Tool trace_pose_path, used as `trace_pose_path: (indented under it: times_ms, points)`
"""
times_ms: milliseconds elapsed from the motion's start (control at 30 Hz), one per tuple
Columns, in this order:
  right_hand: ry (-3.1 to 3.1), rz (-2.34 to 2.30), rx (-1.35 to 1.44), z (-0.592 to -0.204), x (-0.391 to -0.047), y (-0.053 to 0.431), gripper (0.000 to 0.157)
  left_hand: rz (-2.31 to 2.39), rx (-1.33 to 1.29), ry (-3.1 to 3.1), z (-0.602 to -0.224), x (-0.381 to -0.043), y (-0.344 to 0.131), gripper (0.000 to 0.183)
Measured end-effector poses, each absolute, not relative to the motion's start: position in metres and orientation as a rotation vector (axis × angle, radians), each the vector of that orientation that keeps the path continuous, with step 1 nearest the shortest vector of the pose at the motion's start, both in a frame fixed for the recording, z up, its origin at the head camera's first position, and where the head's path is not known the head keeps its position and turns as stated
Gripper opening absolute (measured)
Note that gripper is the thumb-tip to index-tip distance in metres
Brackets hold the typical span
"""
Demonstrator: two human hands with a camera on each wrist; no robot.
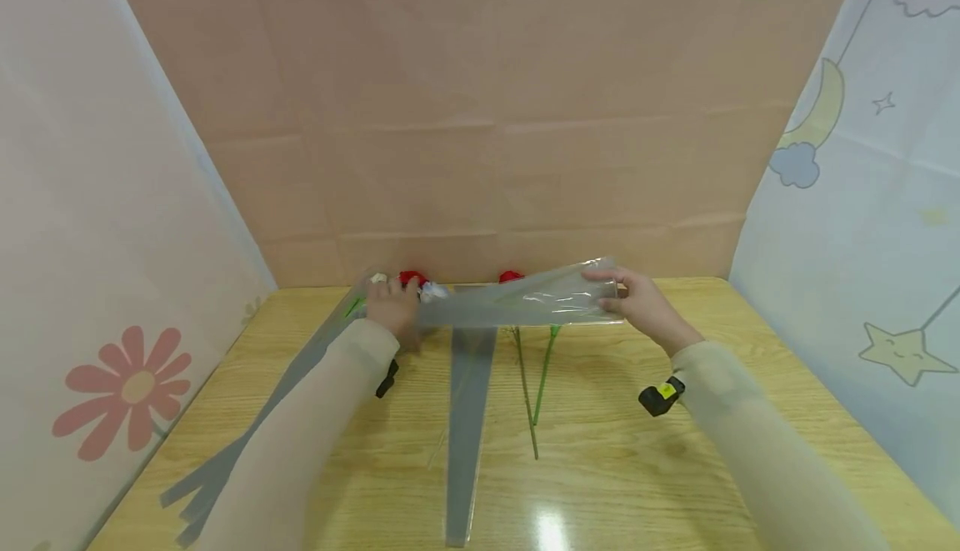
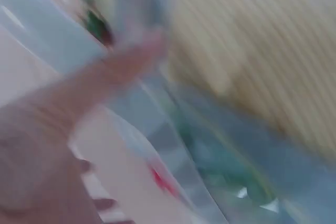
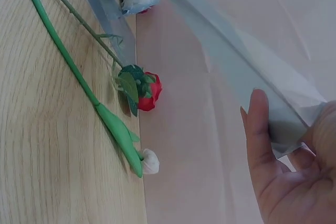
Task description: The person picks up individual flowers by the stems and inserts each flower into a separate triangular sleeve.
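My right hand [image 1: 637, 299] grips one end of a long clear plastic flower sleeve [image 1: 525, 301], with fingers and thumb on either side of the film in the right wrist view. The sleeve stretches sideways over the back of the table toward my left hand [image 1: 393, 305]. That hand is beside the sleeve's narrower end, over wrapped flowers, among them a red rose [image 1: 412, 278] and a white flower [image 1: 433, 291]. The left wrist view is blurred, its thumb side reaching across film; I cannot tell whether it grips the sleeve.
Another flat sleeve [image 1: 472, 434] lies lengthwise mid-table. To its right lie a loose red rose [image 3: 149, 92] and a white flower [image 3: 149, 162] on a green stem. Long sleeves [image 1: 277, 409] run down the left side. A pink backdrop [image 1: 487, 117] closes off the back edge.
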State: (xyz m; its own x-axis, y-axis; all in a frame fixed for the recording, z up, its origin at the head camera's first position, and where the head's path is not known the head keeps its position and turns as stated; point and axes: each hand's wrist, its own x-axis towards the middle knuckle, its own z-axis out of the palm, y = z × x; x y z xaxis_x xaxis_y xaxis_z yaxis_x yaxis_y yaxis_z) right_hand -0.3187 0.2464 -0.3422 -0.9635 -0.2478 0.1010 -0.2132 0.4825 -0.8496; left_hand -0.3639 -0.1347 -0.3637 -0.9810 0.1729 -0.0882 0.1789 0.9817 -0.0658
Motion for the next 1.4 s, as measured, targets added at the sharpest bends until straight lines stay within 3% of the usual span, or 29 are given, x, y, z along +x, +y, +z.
trace_pose_path:
  times_ms: [100, 200, 300, 433, 767, 1267, 1400]
  points:
    - [2.637, -1.575, -0.404, -0.343, -0.321, 0.239, 0.049, 0.192, 0.575, 3.027, -0.359, -0.36, -0.097, 0.134]
    - [2.607, -1.592, -0.417, -0.345, -0.322, 0.231, 0.05, 0.379, 0.883, 2.985, -0.36, -0.358, -0.065, 0.129]
    - [2.573, -1.602, -0.443, -0.347, -0.322, 0.223, 0.05, 0.363, 0.991, 3.012, -0.363, -0.357, -0.048, 0.117]
    - [2.565, -1.597, -0.47, -0.35, -0.323, 0.22, 0.049, 0.351, 0.974, 3.038, -0.365, -0.355, -0.042, 0.1]
    - [2.569, -1.535, -0.435, -0.354, -0.322, 0.224, 0.049, 0.587, 0.922, 2.925, -0.365, -0.352, -0.045, 0.082]
    - [2.55, -1.602, -0.518, -0.359, -0.32, 0.237, 0.037, 0.718, 0.829, 2.853, -0.368, -0.353, -0.045, 0.071]
    - [2.516, -1.824, -0.444, -0.359, -0.321, 0.242, 0.032, 0.765, 0.798, 2.851, -0.369, -0.355, -0.047, 0.069]
